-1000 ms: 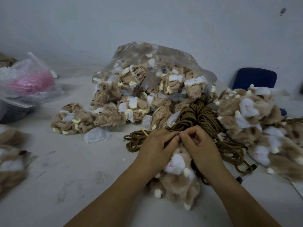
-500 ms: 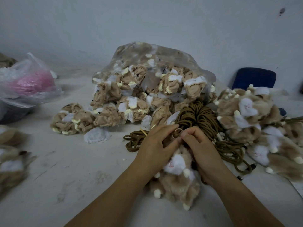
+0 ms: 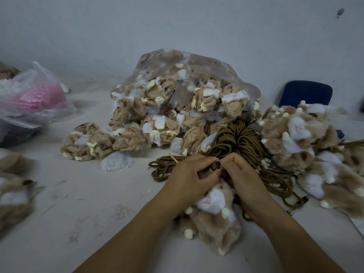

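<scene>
The left hand (image 3: 194,175) and the right hand (image 3: 241,179) meet fingertip to fingertip over the head of a tan plush toy (image 3: 214,219). The toy lies on the desk (image 3: 78,213) just in front of the person, white face up, with small cream paws sticking out. Both hands have their fingers curled, and between them they pinch a short knotted piece of brown cord (image 3: 216,166) right at the top of the toy. The heels of both hands rest against the toy's fur.

Just behind the hands a cord bundle (image 3: 240,138) of the same brown colour fans out in many loops, some of them trailing to the right under the right wrist. A thin pale stick (image 3: 173,157) lies on the loops beside the left hand.

Behind the bundle a big clear plastic bag (image 3: 177,62) slumps open, packed with crumpled inside-out plush skins in tan, white and pale yellow. A few loose skins (image 3: 88,140) have spilled to its left, with a white fabric scrap (image 3: 117,163) near them. To the right, touching the bundle, is a heap of finished plush toys (image 3: 299,134), and the back of a blue chair (image 3: 305,92) rises behind it. At far left are a thin bag with pink filling (image 3: 37,95) and, at the frame's edge, blurred plush pieces (image 3: 13,198).
</scene>
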A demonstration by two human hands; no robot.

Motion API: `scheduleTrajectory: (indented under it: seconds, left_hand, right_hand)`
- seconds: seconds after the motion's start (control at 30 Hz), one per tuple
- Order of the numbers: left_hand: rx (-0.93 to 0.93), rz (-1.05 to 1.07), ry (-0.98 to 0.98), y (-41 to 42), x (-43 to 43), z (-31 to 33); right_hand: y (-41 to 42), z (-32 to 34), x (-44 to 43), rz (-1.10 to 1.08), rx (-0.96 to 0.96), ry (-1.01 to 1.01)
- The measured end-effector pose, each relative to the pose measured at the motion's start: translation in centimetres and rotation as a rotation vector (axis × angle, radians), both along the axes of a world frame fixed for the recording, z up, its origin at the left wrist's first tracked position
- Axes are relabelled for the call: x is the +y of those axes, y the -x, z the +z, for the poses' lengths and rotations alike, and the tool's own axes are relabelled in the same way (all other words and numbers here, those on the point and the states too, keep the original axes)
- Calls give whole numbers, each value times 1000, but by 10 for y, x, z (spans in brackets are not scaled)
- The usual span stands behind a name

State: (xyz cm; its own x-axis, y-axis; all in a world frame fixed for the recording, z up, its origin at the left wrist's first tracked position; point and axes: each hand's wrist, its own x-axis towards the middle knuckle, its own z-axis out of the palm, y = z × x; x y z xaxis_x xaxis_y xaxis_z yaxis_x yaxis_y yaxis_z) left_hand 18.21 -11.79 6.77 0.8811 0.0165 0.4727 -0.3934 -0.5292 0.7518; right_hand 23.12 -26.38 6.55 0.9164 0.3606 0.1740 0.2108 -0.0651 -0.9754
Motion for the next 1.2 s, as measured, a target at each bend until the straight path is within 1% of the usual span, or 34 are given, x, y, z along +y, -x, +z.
scheduleTrajectory:
  seconds: [0.1, 0.2, 0.27, 0.37, 0.47, 0.57, 0.67, 0.77, 0.83, 0.9, 0.97, 1.03, 1.07, 1.13, 1.2]
  left_hand:
    - [13, -16, 13, 1, 1, 1]
    - [8, -2, -79, -1, 1, -1]
    - [7, 3, -93, -2, 2, -2]
    - [18, 5, -3, -3, 2, -5]
    - [81, 12, 81, -5, 4, -5]
    - [122, 31, 160, -6, 9, -5]
    - [139, 49, 224, -6, 14, -7]
    - [148, 63, 274, -7, 16, -8]
    - [131, 90, 263, -9, 17, -8]
    - [113, 113, 265, -10, 19, -7]
    - [110, 135, 280, -12, 22, -8]
    - [105, 163, 293, -15, 24, -10]
    - [93, 186, 283, -16, 25, -10]
    - [48, 229, 254, -17, 29, -9]
    - [10, 258, 277, -16, 33, -7]
  right_hand:
    - [-1, 2, -2, 6, -49, 45]
    - [-1, 4, -3, 29, -80, 84]
    - [-2, 3, -4, 36, -99, 101]
    - [0, 2, -2, 46, -110, 111]
    - [0, 0, 1, 54, -96, 108]
    - [1, 2, 0, 13, -105, 130]
    - [4, 5, -1, -6, -175, 246]
    - [6, 4, 2, 49, -207, 480]
    - [4, 2, 1, 69, -212, 613]
    - [3, 2, -2, 69, -210, 680]
    - [1, 2, -6, 84, -218, 679]
    - [1, 3, -8, 88, -277, 611]
    - [0, 3, -8, 70, -341, 593]
    - [0, 4, -7, 21, -482, 604]
    - [0, 6, -6, -4, -578, 593]
